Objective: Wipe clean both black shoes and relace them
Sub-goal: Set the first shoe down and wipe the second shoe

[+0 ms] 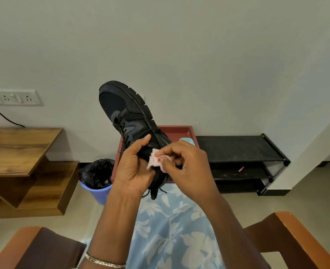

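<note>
Black shoe (pixel 129 113) raised, toe up and away from you.
You hold it by the heel end, with the lugged sole turned right and the mesh toe on top. Its black lace (pixel 124 133) is threaded, and the loose ends dangle below. A small pink wipe (pixel 155 161) lies against the collar.

I see the left grip (pixel 133 167) wrapped round the heel end of the black shoe (pixel 129 113), toe tilted up and away, sole turned right. Right grip (pixel 187 162) pinches a pink wipe (pixel 156 161) against the shoe's collar. Behind: red tray (pixel 179 132), black shoe rack (pixel 238 148) to the right, blue bin (pixel 100 191) beside the wooden desk (pixel 15 150) on the left.
</note>
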Demonstrator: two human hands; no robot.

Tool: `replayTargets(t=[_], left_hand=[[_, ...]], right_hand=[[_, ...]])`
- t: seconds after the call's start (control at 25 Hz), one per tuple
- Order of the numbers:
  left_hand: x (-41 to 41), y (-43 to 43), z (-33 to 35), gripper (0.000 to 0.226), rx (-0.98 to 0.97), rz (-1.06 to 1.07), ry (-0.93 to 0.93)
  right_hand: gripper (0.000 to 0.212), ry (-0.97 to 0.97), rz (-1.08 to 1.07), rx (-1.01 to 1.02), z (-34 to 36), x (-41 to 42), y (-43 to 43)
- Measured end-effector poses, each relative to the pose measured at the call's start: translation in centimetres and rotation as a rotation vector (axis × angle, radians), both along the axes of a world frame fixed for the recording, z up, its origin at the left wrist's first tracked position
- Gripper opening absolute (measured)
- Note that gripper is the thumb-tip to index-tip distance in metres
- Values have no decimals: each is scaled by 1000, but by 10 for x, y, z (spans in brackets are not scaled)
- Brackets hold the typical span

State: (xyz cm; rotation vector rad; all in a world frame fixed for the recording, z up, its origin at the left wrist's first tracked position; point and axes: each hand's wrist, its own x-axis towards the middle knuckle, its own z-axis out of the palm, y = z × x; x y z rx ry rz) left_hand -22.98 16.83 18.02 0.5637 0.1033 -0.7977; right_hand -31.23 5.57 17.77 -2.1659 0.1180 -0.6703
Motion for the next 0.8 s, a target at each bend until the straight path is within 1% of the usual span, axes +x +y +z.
replayTargets(t=[0.08, 0.16, 0.28, 0.4, 0.48, 0.56, 0.64, 0.8], left_hand=[[-3, -2, 2, 22, 50, -18, -44], [-6, -4, 6, 24, 63, -1, -58], [-8, -6, 5, 23, 74, 35, -56], [-8, -8, -2, 26, 91, 74, -41], [-2, -8, -7, 24, 106, 109, -58], [0, -10, -9, 17, 122, 108, -97], [2, -10, -10, 17, 149, 77, -117], [3, -12, -18, 33, 177, 59, -112]], right_hand=[[10, -33, -121, 11, 1, 12, -9], [10, -28, -188, -22, 3, 23, -15], [12, 21, -159, -73, 3, 21, -16], [12, 158, -127, -117, 0, 0, -19], [14, 232, -119, -97, -1, -10, -21], [17, 192, -134, -85, 2, -9, -20], [16, 132, -139, -99, 7, -1, -18], [13, 92, -135, -199, 16, 24, -7]])
